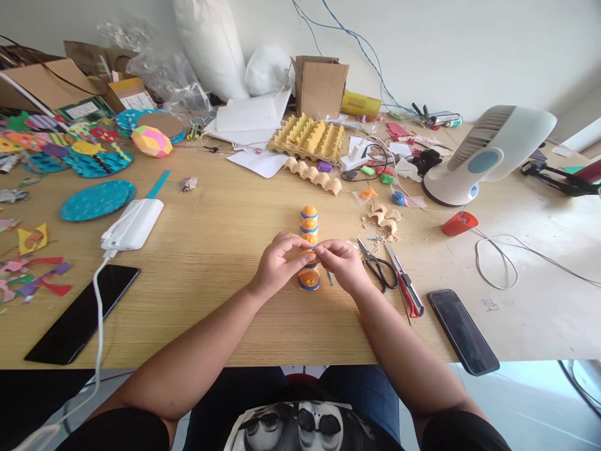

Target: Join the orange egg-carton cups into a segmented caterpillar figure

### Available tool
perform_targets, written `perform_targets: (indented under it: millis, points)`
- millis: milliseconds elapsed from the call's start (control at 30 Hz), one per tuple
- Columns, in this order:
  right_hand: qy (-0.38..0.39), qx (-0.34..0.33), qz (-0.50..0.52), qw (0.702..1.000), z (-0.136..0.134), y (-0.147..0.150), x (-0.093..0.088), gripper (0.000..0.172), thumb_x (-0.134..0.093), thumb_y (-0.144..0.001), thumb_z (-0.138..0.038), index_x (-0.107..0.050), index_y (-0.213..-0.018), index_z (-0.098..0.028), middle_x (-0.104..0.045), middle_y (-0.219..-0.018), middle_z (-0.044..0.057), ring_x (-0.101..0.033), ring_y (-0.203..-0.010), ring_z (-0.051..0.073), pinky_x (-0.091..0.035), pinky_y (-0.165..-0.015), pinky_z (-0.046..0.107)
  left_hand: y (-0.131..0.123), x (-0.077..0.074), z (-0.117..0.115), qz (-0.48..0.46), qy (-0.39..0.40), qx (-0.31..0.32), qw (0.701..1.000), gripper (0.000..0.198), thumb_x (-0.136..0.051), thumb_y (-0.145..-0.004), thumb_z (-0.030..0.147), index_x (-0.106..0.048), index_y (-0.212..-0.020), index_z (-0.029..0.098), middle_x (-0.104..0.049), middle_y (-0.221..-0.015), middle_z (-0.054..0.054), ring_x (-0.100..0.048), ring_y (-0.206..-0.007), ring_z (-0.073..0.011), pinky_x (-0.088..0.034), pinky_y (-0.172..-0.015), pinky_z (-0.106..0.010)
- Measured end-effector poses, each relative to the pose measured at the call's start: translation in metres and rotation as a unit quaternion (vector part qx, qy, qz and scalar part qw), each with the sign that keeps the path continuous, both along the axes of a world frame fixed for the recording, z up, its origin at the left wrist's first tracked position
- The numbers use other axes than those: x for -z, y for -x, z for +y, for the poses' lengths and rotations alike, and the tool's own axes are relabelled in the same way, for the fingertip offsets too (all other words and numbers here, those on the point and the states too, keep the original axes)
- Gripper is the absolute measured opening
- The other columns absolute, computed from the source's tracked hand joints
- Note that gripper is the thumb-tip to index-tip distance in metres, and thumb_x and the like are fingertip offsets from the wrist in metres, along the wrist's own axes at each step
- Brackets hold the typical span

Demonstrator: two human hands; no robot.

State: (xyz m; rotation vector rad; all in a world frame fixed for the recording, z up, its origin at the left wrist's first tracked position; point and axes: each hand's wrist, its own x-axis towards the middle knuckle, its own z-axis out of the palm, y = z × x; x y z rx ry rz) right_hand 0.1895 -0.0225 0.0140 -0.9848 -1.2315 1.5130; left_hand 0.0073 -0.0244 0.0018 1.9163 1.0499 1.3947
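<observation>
A row of orange domed egg-carton cups (309,279) with blue bands and small yellow details stands on the table in front of me, running away from me. Over its middle, my left hand (284,260) is closed in a pinch. My right hand (340,262) meets it fingertip to fingertip, also pinched. Between the fingertips shows a small blue piece (313,248), too tiny to make out fully. The fingers partly hide the middle cups. Beside my right hand lie black-handled scissors (379,268) and a red utility knife (409,289).
Cut carton scraps (385,219), a red cup (459,223) and a white fan (488,156) stand to the right. A phone (462,332) lies at the front edge. Yellow egg trays (307,139) are behind. Leftward are a power bank (134,225) with cable and a black tablet-like slab (84,316).
</observation>
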Motion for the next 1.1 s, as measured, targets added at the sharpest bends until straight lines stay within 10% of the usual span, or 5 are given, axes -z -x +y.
perform_targets:
  millis: [1100]
  points:
    - [0.009,0.010,-0.007,1.000,-0.0004,-0.0005,-0.0013,0.038,-0.086,-0.069,-0.051,-0.075,-0.076,-0.016,-0.061,-0.061,0.000,-0.049,-0.059,0.011,-0.038,-0.054,0.026,0.0019,-0.0037,0.0008,0.031,-0.073,-0.012,0.997,0.005,-0.072,-0.092,0.028,-0.073,-0.092,0.023,-0.071,-0.087,-0.002,-0.063,-0.087,-0.0181,-0.050,-0.085,-0.036]
